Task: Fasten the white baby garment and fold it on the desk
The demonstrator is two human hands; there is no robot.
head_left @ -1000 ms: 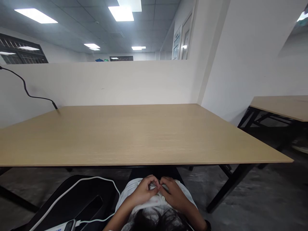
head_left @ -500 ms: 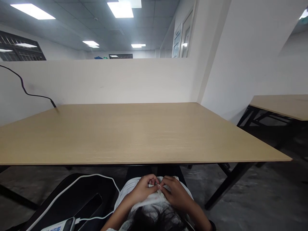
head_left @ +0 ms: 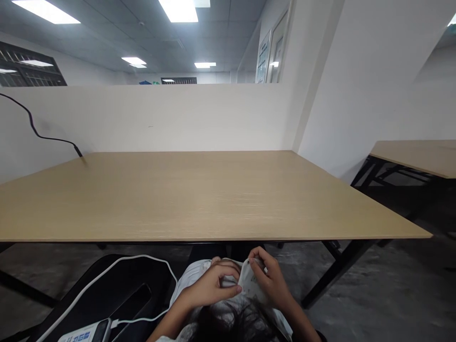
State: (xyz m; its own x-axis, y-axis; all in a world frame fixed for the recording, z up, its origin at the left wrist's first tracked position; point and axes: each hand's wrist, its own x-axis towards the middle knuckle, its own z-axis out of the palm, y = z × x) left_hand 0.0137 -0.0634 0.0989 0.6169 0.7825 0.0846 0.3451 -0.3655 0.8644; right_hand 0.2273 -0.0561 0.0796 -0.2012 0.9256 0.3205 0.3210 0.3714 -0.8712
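A white shirt with faint marks covers my lap and front below the table edge. The fingers of my right hand pinch the shirt's edge and hold it raised toward the table. Beside it my left hand is curled at the shirt front, its thumb on the cloth near the opening. Some of the left fingers are hidden behind the fabric. Dark hair hangs in front of the lower part of the shirt.
A wooden table spans the view ahead, against a low white partition. At lower left a white power bank with a white cable lies on a black seat. A black cable reaches the table's far left corner.
My hands were together at the shirt front. The right hand has moved up and right, lifting the shirt's edge, and the left hand's fingers have spread slightly from the pinch.
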